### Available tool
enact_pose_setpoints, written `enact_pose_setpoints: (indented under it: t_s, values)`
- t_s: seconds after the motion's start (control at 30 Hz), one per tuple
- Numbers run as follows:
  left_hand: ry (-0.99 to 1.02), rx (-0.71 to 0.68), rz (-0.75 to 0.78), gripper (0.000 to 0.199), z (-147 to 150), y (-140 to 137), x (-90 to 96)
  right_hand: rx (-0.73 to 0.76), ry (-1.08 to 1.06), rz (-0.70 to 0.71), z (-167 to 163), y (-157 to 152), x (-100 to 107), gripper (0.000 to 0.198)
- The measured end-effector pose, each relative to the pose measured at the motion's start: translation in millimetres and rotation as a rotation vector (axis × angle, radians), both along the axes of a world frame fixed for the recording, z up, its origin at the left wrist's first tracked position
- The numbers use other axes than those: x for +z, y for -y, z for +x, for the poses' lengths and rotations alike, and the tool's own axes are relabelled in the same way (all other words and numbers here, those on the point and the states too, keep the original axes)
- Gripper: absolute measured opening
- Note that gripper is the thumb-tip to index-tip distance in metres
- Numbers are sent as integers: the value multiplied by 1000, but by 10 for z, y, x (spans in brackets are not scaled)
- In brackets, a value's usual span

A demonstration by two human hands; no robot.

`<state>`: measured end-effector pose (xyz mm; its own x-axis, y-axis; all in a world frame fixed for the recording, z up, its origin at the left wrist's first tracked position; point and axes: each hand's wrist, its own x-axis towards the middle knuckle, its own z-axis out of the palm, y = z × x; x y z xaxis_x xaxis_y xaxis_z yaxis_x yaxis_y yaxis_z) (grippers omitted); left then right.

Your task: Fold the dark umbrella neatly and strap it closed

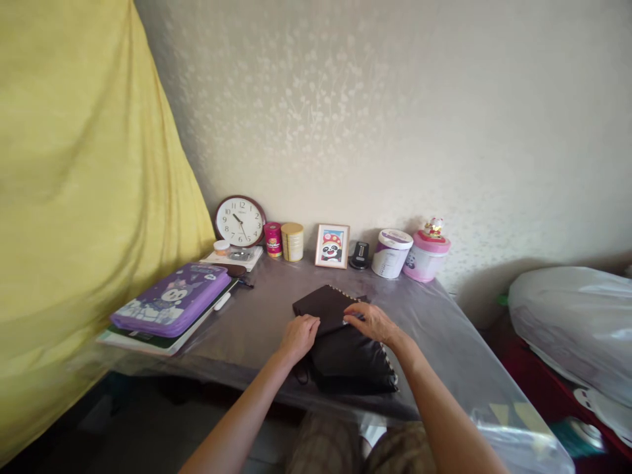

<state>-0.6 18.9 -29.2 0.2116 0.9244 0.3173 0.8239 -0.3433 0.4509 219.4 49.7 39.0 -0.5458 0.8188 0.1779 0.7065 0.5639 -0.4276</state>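
Observation:
A black, soft-looking folded item (353, 359) with a light-and-dark patterned trim lies on the table near its front edge. Its exact kind is unclear; it could be a bag or folded cloth. My left hand (299, 337) has its fingers curled together on the item's left edge. On the right, my right hand (372, 321) bends over the middle of it, thumb and fingers drawn together at the flap's edge. Something small and pale shows at those fingertips, too small to name. A thin dark cord loop hangs by the item's lower left.
A purple case (172, 299) lies on books at the left, beside a yellow curtain (89, 197). Along the wall stand a clock (240, 222), tins, a panda picture frame (332, 246) and tubs (392, 255). A plastic-wrapped bundle (573, 322) sits right of the table (459, 355).

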Motion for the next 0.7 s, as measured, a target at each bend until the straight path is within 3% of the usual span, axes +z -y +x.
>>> enact_pose_setpoints:
  t_s: [0.1, 0.2, 0.33, 0.5, 0.7]
  values:
    - [2, 0, -12, 37, -7, -7, 3, 73, 37, -141, -50, 228, 97, 29]
    - [7, -2, -14, 36, -20, 0, 4, 133, 120, -134, -130, 507, 125, 34]
    - [29, -14, -12, 33, -38, 22, 7, 137, 237, 12, -188, 835, 70, 45]
    - [104, -64, 6, 32, -88, 98, 61, 102, 397, 167, -201, 1025, 64, 15]
    - [188, -151, 16, 45, -190, 393, 214, -10, 398, 337, -219, 1103, 234, 12]
